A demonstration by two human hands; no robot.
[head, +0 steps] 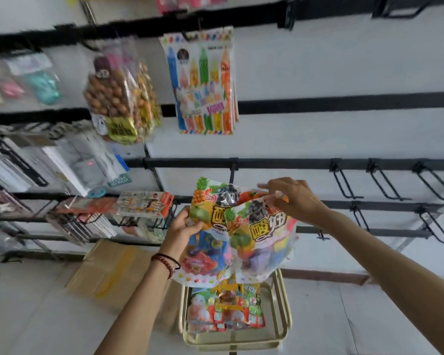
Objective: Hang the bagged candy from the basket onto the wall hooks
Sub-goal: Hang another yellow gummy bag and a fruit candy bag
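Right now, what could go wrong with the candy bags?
The right hand only pinches the top of the front candy bag, so it might slip and fall toward the basket. It overlaps the rear candy bag in the left hand, hiding the tip of the wall hook, so the hole could miss it.

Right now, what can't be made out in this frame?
- Head view: tip of the hook, covered by the top of the rear candy bag; hung or not, unclear.
- Far end of the basket, behind it and the front candy bag.
- Left hand fingers, behind the rear bag.
- Packets at left edge, motion-blurred.
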